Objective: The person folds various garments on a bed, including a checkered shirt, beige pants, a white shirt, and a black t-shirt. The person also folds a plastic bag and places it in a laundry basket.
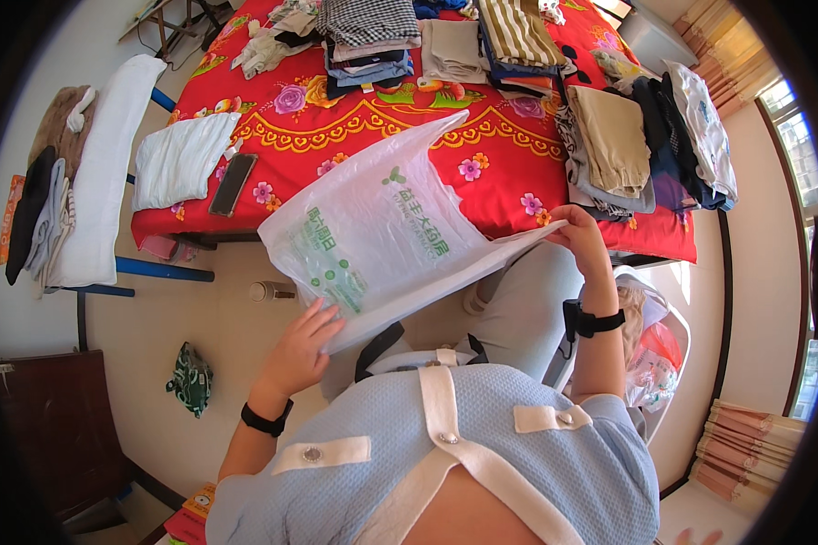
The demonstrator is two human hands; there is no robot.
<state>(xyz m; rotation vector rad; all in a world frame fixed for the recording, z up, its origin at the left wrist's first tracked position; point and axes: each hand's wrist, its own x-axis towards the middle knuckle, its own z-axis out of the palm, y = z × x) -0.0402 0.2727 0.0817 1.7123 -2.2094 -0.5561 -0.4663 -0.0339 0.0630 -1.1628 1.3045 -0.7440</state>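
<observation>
A white plastic carrier bag [382, 231] with green printing is spread flat in front of me, slanting over my lap and the bed's near edge. My right hand [576, 235] pinches one drawn-out end of it between thumb and fingers. At the opposite lower edge, my left hand [305, 340] has its fingers laid over the plastic, with the thumb side at the bag's edge. The stretch between both hands looks taut. Beyond the bag's left side, a dark smartphone [234, 185] lies on the bed next to a folded white garment [180, 162].
Folded clothes [371, 41] stand in stacks across the red floral bedspread [300, 163], with trousers [610, 139] at right. Towels hang over a blue-framed rack [167, 268] at left. A bottle [273, 291] and a green bundle [191, 379] lie on the floor. A bag-filled container [682, 340] is at right.
</observation>
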